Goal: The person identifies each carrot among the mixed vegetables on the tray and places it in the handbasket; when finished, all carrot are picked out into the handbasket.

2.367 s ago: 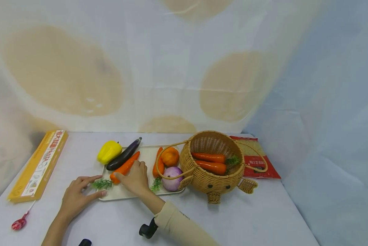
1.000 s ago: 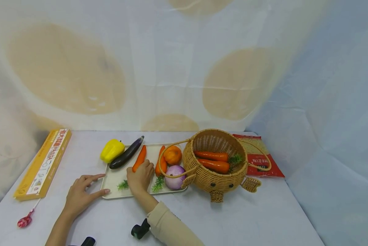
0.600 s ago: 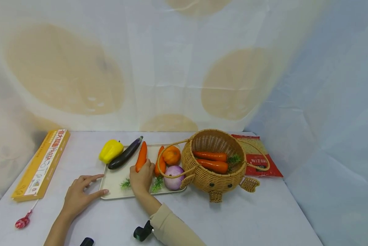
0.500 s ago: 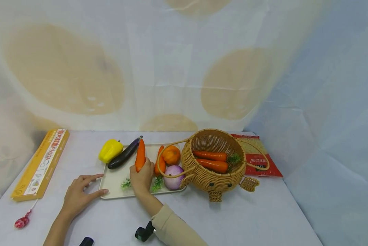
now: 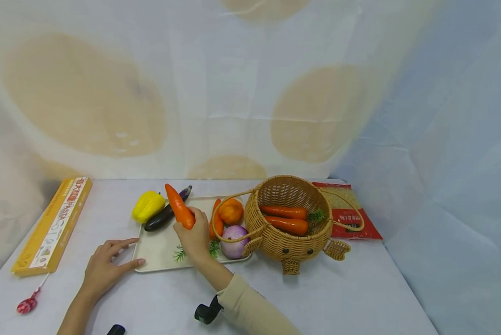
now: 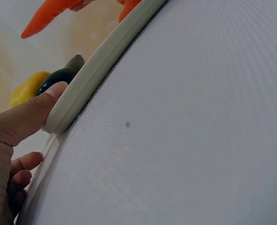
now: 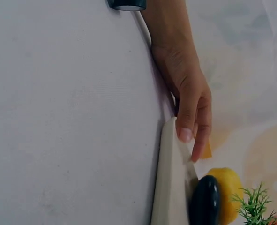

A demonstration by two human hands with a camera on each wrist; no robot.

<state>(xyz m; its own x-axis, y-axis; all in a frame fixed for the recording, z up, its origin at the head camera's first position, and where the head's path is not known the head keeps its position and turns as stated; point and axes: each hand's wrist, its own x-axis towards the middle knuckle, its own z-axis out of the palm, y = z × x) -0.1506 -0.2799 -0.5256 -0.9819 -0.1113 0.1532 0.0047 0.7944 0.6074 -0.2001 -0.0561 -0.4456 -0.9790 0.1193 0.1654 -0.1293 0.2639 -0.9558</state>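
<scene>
My right hand [image 5: 195, 235] grips an orange carrot [image 5: 178, 207] by its thick end. Its tip points up and left, in front of the dark eggplant [image 5: 160, 220], and its green leaves [image 5: 179, 253] hang below the hand. At the near left corner of the cream tray [image 5: 160, 251] rests my left hand [image 5: 105, 265], thumb and index finger spread; in the left wrist view the thumb touches the rim. A yellow bell pepper [image 5: 148, 206] sits by the eggplant. On the tray's right side are another carrot [image 5: 217, 225], a small orange pumpkin [image 5: 231, 211] and a purple onion [image 5: 234, 242].
Right of the tray stands a wicker basket [image 5: 271, 242] holding two carrots [image 5: 285, 225], its left handle leaning over the tray. Behind it lies a red packet [image 5: 355, 218]. A yellow pasta box [image 5: 51, 228] and a red lollipop [image 5: 27, 305] lie at the left.
My right hand has turned the carrot from pointing up-right to up-left and raised it off the tray. My left hand has stayed at the tray corner.
</scene>
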